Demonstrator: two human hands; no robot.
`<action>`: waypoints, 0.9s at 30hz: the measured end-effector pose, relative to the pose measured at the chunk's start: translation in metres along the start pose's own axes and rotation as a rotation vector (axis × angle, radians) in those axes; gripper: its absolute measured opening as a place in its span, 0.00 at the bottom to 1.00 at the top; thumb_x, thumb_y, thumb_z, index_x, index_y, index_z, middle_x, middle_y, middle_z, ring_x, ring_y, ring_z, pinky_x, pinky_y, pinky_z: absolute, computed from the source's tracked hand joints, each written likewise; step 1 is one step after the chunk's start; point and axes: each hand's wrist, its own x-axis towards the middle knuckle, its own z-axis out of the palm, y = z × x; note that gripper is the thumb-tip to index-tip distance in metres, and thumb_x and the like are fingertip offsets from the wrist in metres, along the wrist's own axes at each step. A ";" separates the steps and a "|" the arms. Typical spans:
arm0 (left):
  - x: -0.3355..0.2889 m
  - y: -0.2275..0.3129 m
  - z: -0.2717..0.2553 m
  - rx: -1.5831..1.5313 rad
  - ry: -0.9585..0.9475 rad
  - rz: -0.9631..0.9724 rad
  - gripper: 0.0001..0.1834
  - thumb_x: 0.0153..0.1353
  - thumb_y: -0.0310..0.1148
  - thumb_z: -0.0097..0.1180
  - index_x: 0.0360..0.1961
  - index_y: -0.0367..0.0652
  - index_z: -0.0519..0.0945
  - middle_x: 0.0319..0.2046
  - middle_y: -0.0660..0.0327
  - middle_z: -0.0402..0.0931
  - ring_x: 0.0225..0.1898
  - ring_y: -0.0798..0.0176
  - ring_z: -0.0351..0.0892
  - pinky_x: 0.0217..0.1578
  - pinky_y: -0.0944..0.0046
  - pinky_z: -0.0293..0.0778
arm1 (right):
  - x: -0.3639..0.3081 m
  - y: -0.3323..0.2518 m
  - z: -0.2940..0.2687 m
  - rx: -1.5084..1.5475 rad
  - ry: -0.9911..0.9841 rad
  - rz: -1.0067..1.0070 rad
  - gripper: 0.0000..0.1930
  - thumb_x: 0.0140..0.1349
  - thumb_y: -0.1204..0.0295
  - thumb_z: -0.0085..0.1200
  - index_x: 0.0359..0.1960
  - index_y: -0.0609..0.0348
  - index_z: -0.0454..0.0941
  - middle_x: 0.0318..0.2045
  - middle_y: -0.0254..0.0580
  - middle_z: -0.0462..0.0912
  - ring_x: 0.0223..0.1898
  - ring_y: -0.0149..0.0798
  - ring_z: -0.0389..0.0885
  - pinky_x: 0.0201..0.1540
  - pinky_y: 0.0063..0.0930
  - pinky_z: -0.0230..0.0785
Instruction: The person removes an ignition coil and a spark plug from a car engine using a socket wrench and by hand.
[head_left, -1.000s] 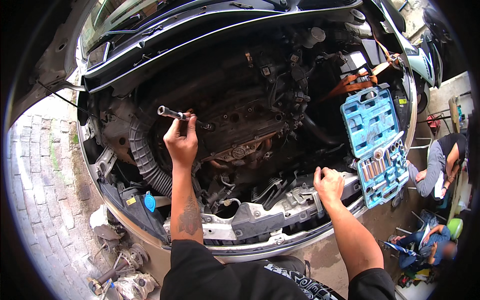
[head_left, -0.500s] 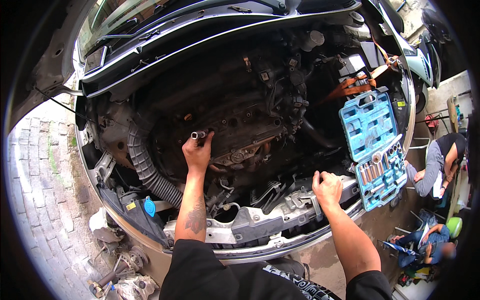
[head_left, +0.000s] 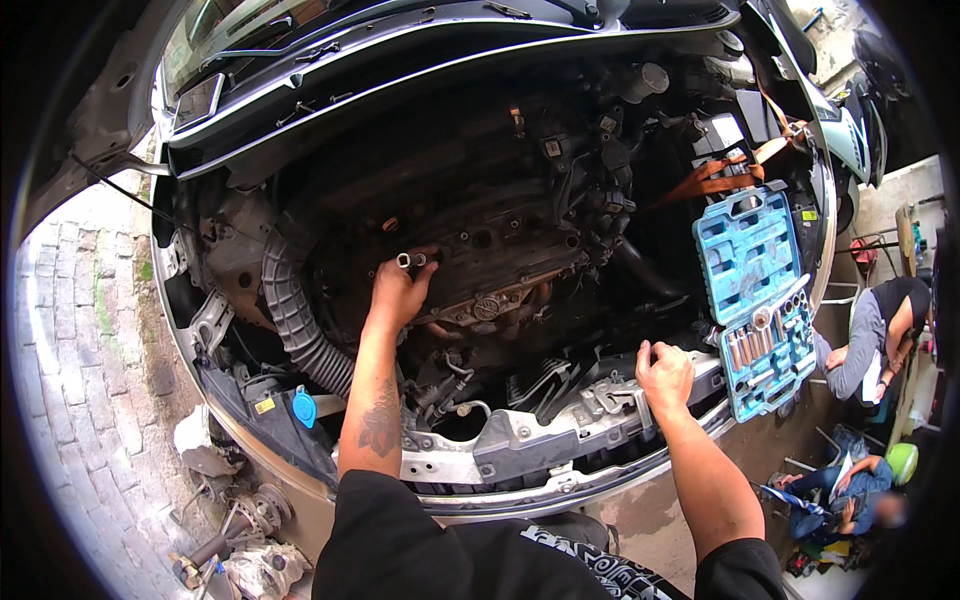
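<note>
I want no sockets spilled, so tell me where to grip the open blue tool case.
Probably the near rim of the blue tool case, coming from the front with the right hand: sockets sit in the near half, and the lid lies open beyond; lifting by that might tip them.

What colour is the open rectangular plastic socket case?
Light blue; the socket case shows best in the head view.
</note>
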 end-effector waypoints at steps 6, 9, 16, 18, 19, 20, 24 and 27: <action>-0.009 0.003 0.031 0.104 0.469 0.043 0.15 0.53 0.38 0.77 0.29 0.37 0.85 0.22 0.57 0.84 0.22 0.58 0.82 0.29 0.61 0.75 | 0.001 -0.002 0.000 -0.006 0.006 -0.001 0.17 0.61 0.66 0.61 0.16 0.59 0.75 0.20 0.49 0.81 0.28 0.54 0.81 0.36 0.48 0.72; -0.005 0.017 0.028 0.032 0.409 -0.009 0.22 0.48 0.41 0.80 0.34 0.38 0.81 0.30 0.55 0.82 0.32 0.54 0.82 0.37 0.58 0.77 | 0.002 0.000 0.000 0.060 -0.004 0.039 0.17 0.62 0.66 0.61 0.17 0.59 0.75 0.20 0.49 0.80 0.28 0.55 0.80 0.36 0.49 0.71; 0.013 0.040 -0.051 -0.882 0.206 -0.142 0.26 0.76 0.42 0.40 0.61 0.31 0.75 0.61 0.47 0.77 0.65 0.53 0.72 0.70 0.53 0.60 | 0.036 -0.106 -0.012 0.768 -0.092 0.158 0.25 0.71 0.63 0.55 0.63 0.69 0.75 0.59 0.57 0.80 0.61 0.50 0.79 0.67 0.40 0.67; 0.034 0.032 -0.030 -0.978 0.245 -0.140 0.36 0.80 0.53 0.32 0.71 0.31 0.64 0.68 0.44 0.68 0.72 0.49 0.63 0.74 0.50 0.53 | 0.044 -0.200 -0.003 1.003 -0.194 -0.291 0.38 0.76 0.50 0.42 0.77 0.68 0.52 0.77 0.59 0.53 0.79 0.54 0.50 0.79 0.44 0.39; 0.041 0.022 -0.011 -1.033 0.133 -0.187 0.39 0.79 0.58 0.30 0.72 0.31 0.64 0.72 0.47 0.64 0.75 0.51 0.58 0.76 0.53 0.48 | 0.051 -0.241 0.009 1.129 -0.228 -0.397 0.45 0.76 0.41 0.34 0.78 0.69 0.43 0.80 0.58 0.41 0.81 0.53 0.39 0.80 0.44 0.33; 0.041 0.036 0.005 -1.297 0.032 -0.198 0.41 0.78 0.60 0.28 0.74 0.33 0.61 0.76 0.51 0.56 0.78 0.55 0.50 0.77 0.58 0.41 | 0.059 -0.278 0.021 1.310 -0.284 -0.356 0.49 0.74 0.34 0.27 0.79 0.68 0.39 0.81 0.56 0.37 0.81 0.52 0.34 0.80 0.44 0.30; -0.005 0.049 0.011 -1.319 0.022 -0.165 0.51 0.76 0.64 0.30 0.78 0.33 0.29 0.79 0.43 0.40 0.81 0.50 0.35 0.78 0.54 0.35 | 0.125 -0.340 0.027 1.728 -0.511 -0.110 0.49 0.73 0.33 0.18 0.79 0.66 0.45 0.80 0.51 0.43 0.81 0.47 0.37 0.80 0.41 0.25; -0.059 0.045 0.011 -0.851 0.038 0.055 0.50 0.76 0.64 0.25 0.76 0.23 0.43 0.79 0.38 0.39 0.81 0.46 0.34 0.78 0.52 0.32 | 0.173 -0.333 0.044 1.577 -0.333 -0.243 0.47 0.75 0.35 0.21 0.77 0.68 0.49 0.79 0.53 0.50 0.81 0.48 0.42 0.81 0.41 0.31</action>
